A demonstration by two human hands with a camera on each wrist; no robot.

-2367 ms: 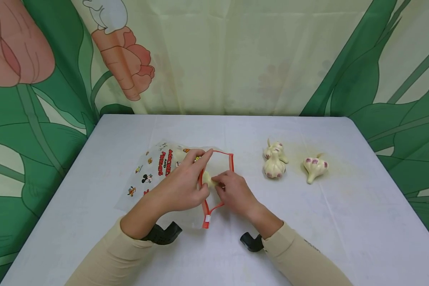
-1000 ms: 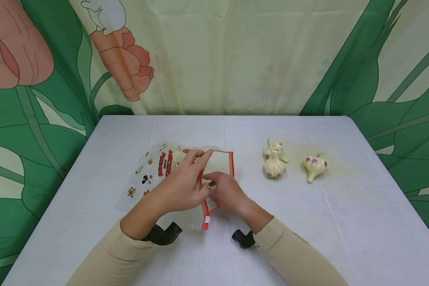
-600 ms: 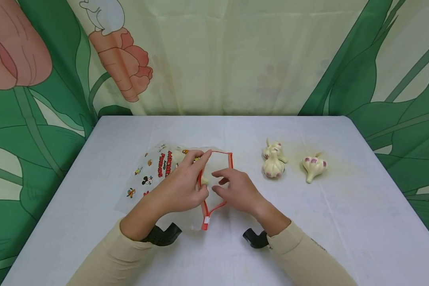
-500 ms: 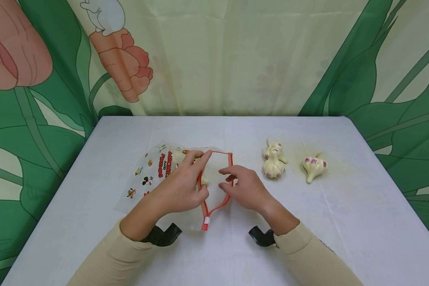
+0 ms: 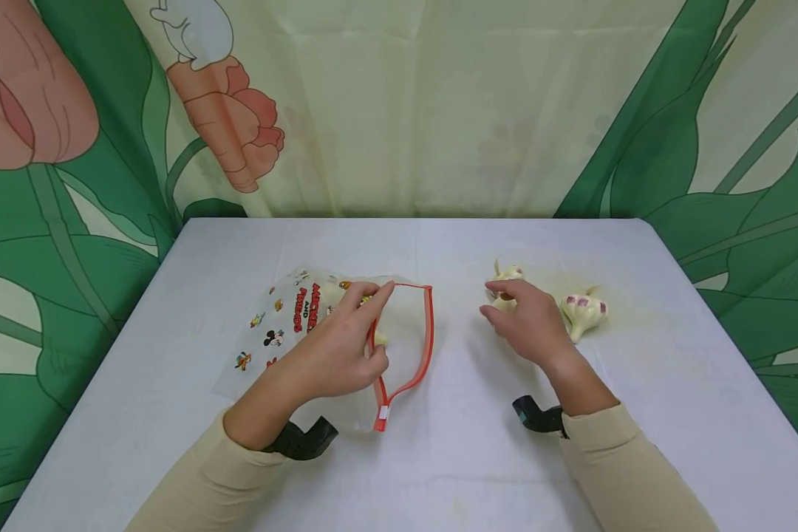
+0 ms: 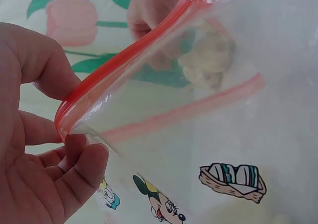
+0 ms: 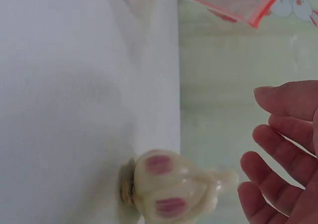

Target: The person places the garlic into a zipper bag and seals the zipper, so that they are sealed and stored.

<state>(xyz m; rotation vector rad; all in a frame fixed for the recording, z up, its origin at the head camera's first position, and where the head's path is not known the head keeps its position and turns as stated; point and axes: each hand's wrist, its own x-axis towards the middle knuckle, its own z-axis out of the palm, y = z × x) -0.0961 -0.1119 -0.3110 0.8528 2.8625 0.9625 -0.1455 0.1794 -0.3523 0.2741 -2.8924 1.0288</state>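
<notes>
My left hand (image 5: 335, 343) pinches the red zip rim of a clear zip bag (image 5: 273, 314) printed with cartoon characters, keeping its mouth apart. Inside the mouth shows a bit of a pale bulb (image 5: 380, 337), mostly hidden behind the left hand. To the right, my right hand (image 5: 528, 318) hovers with parted fingers over two garlic bulbs, covering much of the front one (image 5: 503, 304); the back garlic bulb (image 5: 509, 273) peeks out above it. In the right wrist view a garlic bulb (image 7: 166, 186) with purple patches stands just off the fingertips, and nothing is held.
Another garlic bulb (image 5: 584, 312) lies just right of the right hand. The white-covered table (image 5: 439, 473) ends at the back before a patterned curtain (image 5: 412, 111). A black wrist mount (image 5: 537, 415) sticks out under the right wrist, another (image 5: 306, 440) under the left.
The right hand first brought a pale bulb into the bag's mouth and let go of it. It then drew back and moved right to the garlic bulbs. The left hand stayed on the rim.
</notes>
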